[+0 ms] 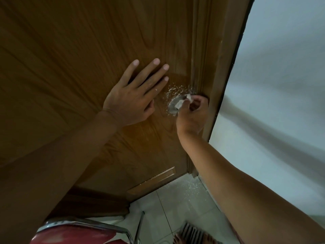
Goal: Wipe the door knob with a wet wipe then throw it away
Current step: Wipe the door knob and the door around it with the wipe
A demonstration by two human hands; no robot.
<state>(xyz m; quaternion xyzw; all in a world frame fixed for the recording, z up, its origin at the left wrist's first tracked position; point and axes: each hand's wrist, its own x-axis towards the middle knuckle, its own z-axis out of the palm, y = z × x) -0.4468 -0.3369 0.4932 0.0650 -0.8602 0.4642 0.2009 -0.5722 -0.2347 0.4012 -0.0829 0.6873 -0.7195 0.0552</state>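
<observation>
Door knob [173, 107] wiping is underway: right hand [191, 115] pinches the wet wipe [181, 102] against it; left hand [133, 95], at nine o'clock, lies spread on the door [79, 59]. Disposal remains.

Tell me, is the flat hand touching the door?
Touching. The head view shows the left hand spread flat, palm against the wooden door, no gap visible.

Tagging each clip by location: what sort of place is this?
Probably indoors in a home, at a doorway: a brown wood-grain door with a silver metal knob, pale tiled floor, a plain white wall, and a red chrome-framed chair.
</observation>
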